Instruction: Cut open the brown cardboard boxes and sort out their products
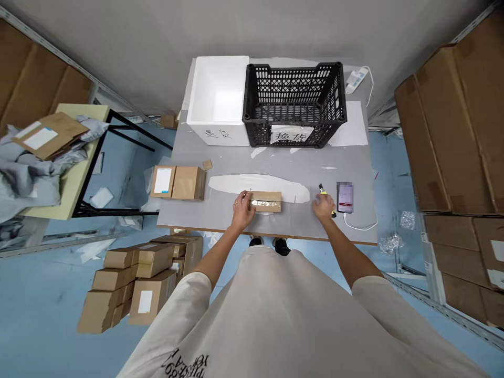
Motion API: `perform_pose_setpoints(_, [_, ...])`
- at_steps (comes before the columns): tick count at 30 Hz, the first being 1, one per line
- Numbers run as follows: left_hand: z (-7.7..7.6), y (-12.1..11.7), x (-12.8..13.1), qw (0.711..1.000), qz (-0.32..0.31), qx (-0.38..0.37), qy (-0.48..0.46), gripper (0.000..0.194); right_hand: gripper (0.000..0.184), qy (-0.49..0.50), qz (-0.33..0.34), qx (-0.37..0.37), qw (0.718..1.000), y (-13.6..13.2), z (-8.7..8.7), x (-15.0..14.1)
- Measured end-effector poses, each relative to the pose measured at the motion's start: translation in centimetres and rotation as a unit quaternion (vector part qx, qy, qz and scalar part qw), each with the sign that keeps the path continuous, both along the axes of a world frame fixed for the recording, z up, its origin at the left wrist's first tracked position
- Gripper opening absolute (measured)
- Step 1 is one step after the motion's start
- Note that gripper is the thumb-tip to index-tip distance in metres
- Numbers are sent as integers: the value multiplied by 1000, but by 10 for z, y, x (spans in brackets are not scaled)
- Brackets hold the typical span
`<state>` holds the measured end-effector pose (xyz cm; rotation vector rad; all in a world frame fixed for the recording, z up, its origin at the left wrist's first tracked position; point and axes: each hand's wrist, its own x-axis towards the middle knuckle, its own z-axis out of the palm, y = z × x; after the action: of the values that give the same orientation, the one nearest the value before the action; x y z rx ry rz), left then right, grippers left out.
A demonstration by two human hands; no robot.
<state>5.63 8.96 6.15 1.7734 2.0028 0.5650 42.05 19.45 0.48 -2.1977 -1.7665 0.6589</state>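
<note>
A small taped cardboard box [266, 201] lies flat near the front edge of the table. My left hand [243, 211] grips its left end, with the thumb in front and the fingers curled over the back. To the right, my right hand [323, 206] is closed around a yellow and black utility knife [322, 188] at the table surface. Both ends of the knife show past my fingers; whether its blade is out I cannot tell. Just right of that hand lies a phone [345, 198] with its screen lit.
At the back stand a white foam box [199, 100] and a black plastic crate [255, 126]. Two joined-looking cardboard boxes [188, 182] sit at the table's left. A white cable [362, 229] runs from the phone. Stacked cartons [151, 260] stand on the floor at left.
</note>
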Motion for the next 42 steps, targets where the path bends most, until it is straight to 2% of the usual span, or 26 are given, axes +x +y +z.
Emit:
perform_pose_setpoints(2, [1,2,-2,1000,-11,10,-11,66,29,105,87,6,991,-9,16,-27])
perform_pose_setpoints(5, [1,2,-5,999,-18,25,-45,75,25,237,215,2,947,-22,40,-70])
perform_pose_setpoints(6, [1,2,-7,998,-14,29,-61,80,25,261,245,-3,934,-26,48,-82])
perform_pose_setpoints(8, [-1,0,-10,995,-1,35,-89,88,29,287,255,3,924,-28,60,-104])
perform_pose_setpoints(11, [-2,-2,-14,993,2,37,-109,94,41,280,271,20,921,-22,71,-123])
perform_pose_setpoints(15, [-2,-5,-19,993,-10,33,-109,93,59,170,342,12,924,-8,73,-132])
perform_pose_setpoints(17, [-2,-6,-20,993,-5,38,-113,93,61,121,360,-7,925,-3,73,-133])
perform_pose_setpoints(25, [-6,-9,-24,990,5,49,-135,91,43,107,350,-48,929,15,85,-138])
perform_pose_setpoints(30, [-8,-7,-26,988,5,41,-150,89,50,91,376,-60,920,23,85,-140])
perform_pose_setpoints(32, [-9,-7,-26,987,5,45,-157,90,43,129,343,-76,927,27,82,-138])
perform_pose_setpoints(36, [-13,-8,-27,988,-3,44,-150,84,30,181,229,-100,951,38,72,-138])
perform_pose_setpoints(40, [-18,-8,-30,992,-30,36,-116,68,34,156,101,-55,981,44,51,-149])
perform_pose_setpoints(42, [-22,-6,-32,992,-56,40,-102,59,30,132,81,-17,988,43,40,-156])
